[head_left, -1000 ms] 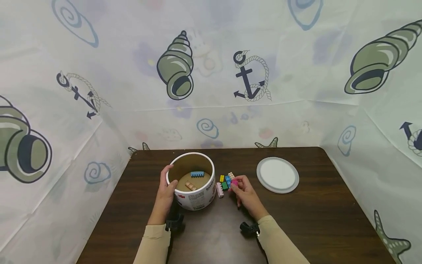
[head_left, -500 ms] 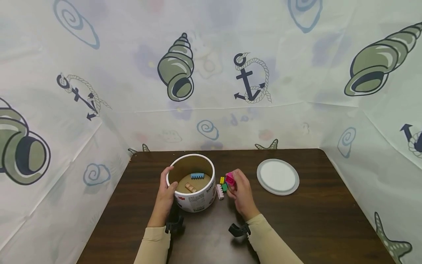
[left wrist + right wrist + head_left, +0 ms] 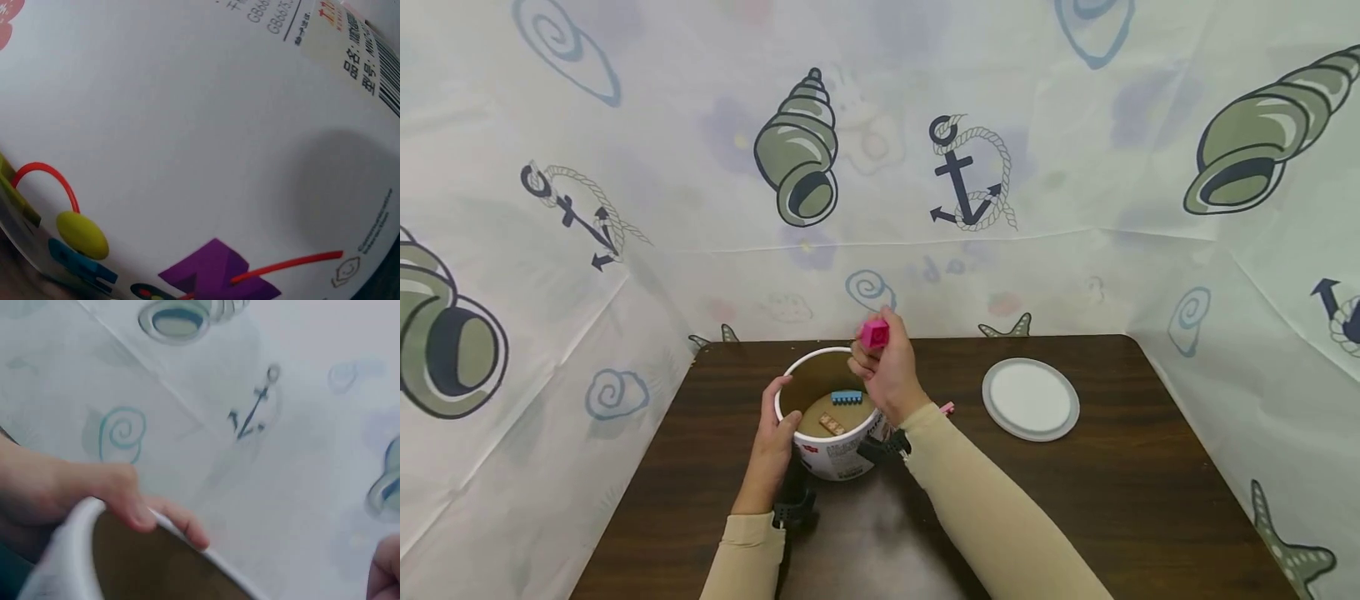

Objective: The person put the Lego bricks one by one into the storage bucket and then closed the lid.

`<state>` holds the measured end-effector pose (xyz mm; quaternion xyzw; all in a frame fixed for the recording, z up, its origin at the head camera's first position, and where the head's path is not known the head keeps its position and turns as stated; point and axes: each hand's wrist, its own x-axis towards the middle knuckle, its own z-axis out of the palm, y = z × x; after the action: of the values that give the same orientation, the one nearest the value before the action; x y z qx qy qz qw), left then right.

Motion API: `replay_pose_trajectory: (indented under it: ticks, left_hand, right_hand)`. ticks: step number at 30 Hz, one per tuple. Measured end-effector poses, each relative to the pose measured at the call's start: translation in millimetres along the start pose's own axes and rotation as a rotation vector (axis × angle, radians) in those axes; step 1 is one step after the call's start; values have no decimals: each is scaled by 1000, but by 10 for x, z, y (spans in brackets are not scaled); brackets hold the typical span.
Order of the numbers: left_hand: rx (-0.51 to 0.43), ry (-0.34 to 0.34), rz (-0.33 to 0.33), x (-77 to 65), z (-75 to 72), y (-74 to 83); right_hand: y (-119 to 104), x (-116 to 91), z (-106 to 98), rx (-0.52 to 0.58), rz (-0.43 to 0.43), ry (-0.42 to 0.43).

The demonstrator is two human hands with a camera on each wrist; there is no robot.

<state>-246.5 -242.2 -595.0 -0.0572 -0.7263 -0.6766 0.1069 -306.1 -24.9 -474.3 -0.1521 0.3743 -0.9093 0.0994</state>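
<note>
Right hand (image 3: 887,371) pinches pink brick (image 3: 875,335), 1 o'clock from tub (image 3: 838,461); left hand (image 3: 773,446) grips it at 9 o'clock.

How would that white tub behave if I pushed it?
The white tub is probably light, with only two bricks showing inside. Its broad, squat shape suggests sliding before tipping. Being round, it could roll if knocked over.

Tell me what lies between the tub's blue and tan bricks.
Only bare tub floor lies between the blue brick and the tan brick; the head view shows it.
</note>
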Motion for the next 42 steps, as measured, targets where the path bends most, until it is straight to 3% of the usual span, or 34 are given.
replay_pose_trajectory:
  ticks: [4,7,9,24,42]
  left_hand:
    - [3,-2,-1,13,3,-6]
    - [18,0,-8,20,4,-19]
    - [33,2,-15,22,0,-20]
    - [5,-4,-10,31,8,-35]
    - [26,10,-15,35,3,-25]
  right_hand:
    - [232,290,-65,-228,143,8]
    - [345,334,-93,-434,215,34]
    - [355,332,-70,-496,227,36]
    - [367,321,-60,-622,254,-1]
    - [368,355,-87,-545,233,10]
